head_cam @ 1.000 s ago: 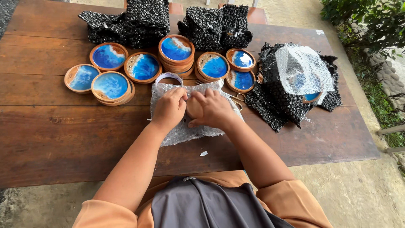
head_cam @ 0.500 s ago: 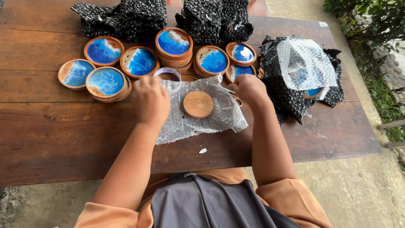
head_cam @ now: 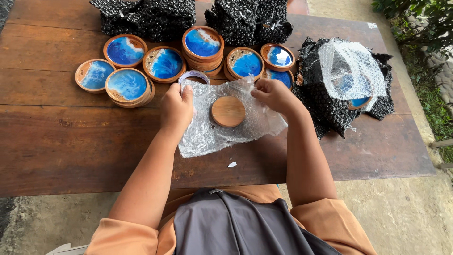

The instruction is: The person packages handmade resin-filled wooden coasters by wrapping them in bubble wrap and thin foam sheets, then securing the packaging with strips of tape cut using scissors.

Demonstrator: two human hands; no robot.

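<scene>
Since a moment ago both hands have closed in on the clear bubble wrap sheet (head_cam: 222, 125). One round wooden coaster (head_cam: 228, 112) lies face-down at the sheet's middle. Beyond the sheet I count eight blue-topped coasters or stacks (head_cam: 203, 43) and a tape roll (head_cam: 193, 77). The left hand (head_cam: 176, 107) and right hand (head_cam: 273, 94) each pinch the sheet's far edge, arms reaching forward over the wooden table (head_cam: 71, 137).

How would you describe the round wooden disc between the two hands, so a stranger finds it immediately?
On the wooden table, look at the clear bubble wrap sheet held by the left hand and right hand. The disc lies at its centre. Only it shows plain brown wood; the coasters behind show blue tops.
</scene>
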